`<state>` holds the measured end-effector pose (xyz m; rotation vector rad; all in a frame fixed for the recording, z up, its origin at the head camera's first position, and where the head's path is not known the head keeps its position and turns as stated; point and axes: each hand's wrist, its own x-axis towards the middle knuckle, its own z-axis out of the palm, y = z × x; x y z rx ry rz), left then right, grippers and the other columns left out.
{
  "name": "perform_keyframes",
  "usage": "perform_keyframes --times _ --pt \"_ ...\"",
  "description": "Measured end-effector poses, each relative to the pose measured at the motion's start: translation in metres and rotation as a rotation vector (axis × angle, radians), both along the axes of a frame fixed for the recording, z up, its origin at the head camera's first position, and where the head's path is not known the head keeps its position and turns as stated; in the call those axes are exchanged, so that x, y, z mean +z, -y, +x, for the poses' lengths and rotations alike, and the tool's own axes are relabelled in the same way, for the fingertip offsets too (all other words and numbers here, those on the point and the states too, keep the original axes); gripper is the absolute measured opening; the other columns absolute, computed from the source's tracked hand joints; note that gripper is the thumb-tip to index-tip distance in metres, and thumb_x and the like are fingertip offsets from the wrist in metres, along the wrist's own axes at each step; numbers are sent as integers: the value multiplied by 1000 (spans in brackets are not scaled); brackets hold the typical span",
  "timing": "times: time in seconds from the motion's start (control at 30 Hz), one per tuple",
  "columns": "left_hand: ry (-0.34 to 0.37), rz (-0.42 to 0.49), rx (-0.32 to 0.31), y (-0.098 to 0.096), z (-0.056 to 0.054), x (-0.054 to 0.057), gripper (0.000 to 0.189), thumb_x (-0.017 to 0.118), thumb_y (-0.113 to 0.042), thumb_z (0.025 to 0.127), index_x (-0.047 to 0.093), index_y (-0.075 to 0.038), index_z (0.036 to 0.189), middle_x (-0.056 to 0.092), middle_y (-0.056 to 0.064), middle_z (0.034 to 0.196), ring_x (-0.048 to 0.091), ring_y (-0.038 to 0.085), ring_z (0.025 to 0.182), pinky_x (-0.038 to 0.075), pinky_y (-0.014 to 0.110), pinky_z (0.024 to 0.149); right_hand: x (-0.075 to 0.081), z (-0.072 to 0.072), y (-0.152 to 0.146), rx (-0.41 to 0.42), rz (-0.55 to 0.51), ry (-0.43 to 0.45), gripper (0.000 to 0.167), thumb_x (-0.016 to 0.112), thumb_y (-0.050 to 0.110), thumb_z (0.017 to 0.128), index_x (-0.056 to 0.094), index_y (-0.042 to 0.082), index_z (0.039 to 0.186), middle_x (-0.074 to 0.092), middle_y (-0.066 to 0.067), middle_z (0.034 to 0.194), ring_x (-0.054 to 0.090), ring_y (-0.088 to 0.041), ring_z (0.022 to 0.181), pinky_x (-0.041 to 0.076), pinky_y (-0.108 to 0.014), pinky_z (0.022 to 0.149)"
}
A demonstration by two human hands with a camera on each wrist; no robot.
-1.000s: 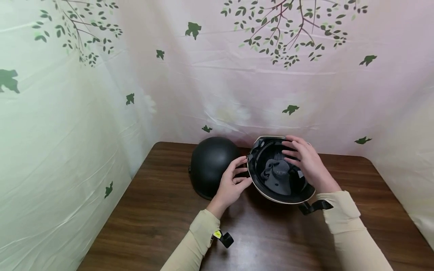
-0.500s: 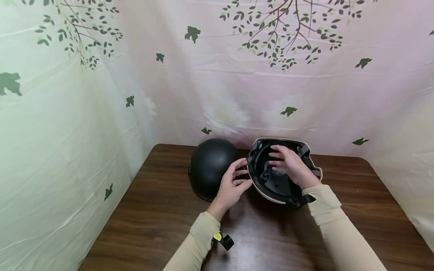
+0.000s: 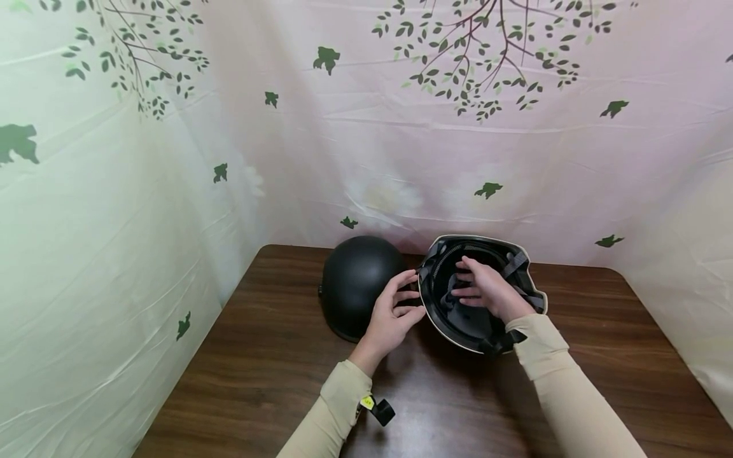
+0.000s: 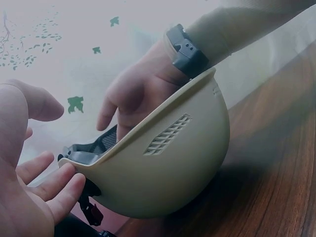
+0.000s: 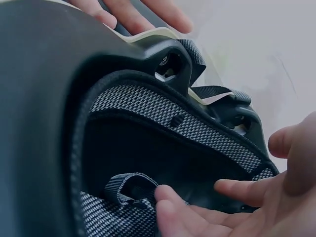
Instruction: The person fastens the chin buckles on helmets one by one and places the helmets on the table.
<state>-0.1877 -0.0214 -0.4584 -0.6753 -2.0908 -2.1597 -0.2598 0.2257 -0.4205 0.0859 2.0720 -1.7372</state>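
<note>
A cream helmet (image 4: 173,163) with a slotted vent lies upside down on the table, its dark lined inside (image 3: 466,324) facing up. My left hand (image 3: 389,318) is at its left rim, fingers loosely bent and fingertips right at the edge. My right hand (image 3: 492,296) reaches down inside the helmet with relaxed, spread fingers. In the right wrist view, a fingertip is close to a grey webbing loop (image 5: 131,183) on the checked lining (image 5: 143,101). Grey and black straps (image 5: 195,59) run along the rim. A black helmet (image 3: 361,280) sits dome up just left of my left hand.
Both helmets stand near the back edge of the dark brown wooden table (image 3: 258,356). Behind and beside it hangs a pale curtain (image 3: 366,146) printed with green leaves and birds. A small black device (image 3: 382,410) is strapped on my left wrist.
My right hand has moved left and down from the helmet's far right rim into its inside, uncovering the straps on the right. My left hand has stayed at the left rim.
</note>
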Motion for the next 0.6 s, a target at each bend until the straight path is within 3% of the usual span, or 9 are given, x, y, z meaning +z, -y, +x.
perform_keyframes --times 0.13,0.33,0.6 --pt "-1 8 -7 0 0 0 66 68 5 96 45 -8 156 52 16 154 58 41 127 55 48 102 -3 -2 1 -5 8 26 75 24 53 113 18 1 167 20 -33 169 60 -44 132 56 -47 101" --pt "-1 -2 -13 1 -1 -1 67 70 1 96 44 -8 157 52 15 154 59 39 128 55 42 100 -5 -2 3 -4 0 49 75 22 51 113 14 -2 166 20 -37 166 49 -51 140 45 -56 114" --pt "-5 5 -7 0 0 -3 66 71 0 96 46 -9 156 53 15 152 59 38 126 53 57 101 -2 0 6 11 48 101 75 24 52 112 13 3 168 18 -34 168 46 -54 140 50 -57 107"
